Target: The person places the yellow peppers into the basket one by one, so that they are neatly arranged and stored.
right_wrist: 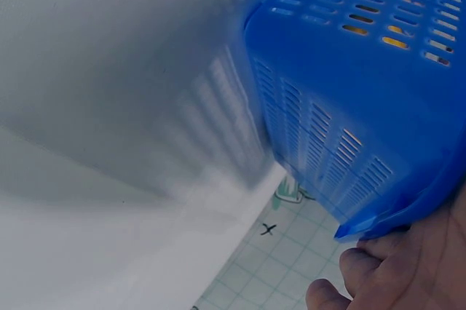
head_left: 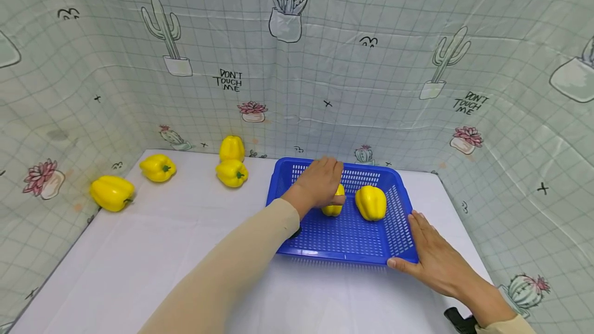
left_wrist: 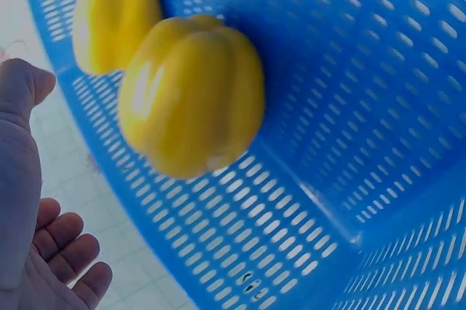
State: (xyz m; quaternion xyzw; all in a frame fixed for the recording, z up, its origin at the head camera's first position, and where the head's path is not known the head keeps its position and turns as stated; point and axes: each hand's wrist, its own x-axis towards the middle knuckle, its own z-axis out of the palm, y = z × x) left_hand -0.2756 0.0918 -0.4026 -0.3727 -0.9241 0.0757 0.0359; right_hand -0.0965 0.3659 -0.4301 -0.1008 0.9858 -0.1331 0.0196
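Note:
A blue plastic basket [head_left: 341, 256] with slotted walls stands on the white table, holding two yellow bell peppers. My left hand [head_left: 317, 182] reaches in over the left bell pepper [head_left: 332, 208], partly covering it. In the left wrist view the thumb and fingers of that hand [left_wrist: 54, 252] are spread apart, with nothing held between them. Right of it in the basket lies the other bell pepper [head_left: 370, 203]. My right hand [head_left: 438, 256] grips the basket's front right corner, thumb at the front rim and fingers along the right side. The right wrist view shows its curled fingers [right_wrist: 357, 270] by the rim.
Towards the back left of the table [head_left: 185, 241] lie two more bell peppers, one nearer [head_left: 112, 193] and one farther [head_left: 158, 168]. Two others touch near the back edge, one behind [head_left: 232, 148] and one in front [head_left: 232, 173]. Patterned cloth [head_left: 315, 66] surrounds the table.

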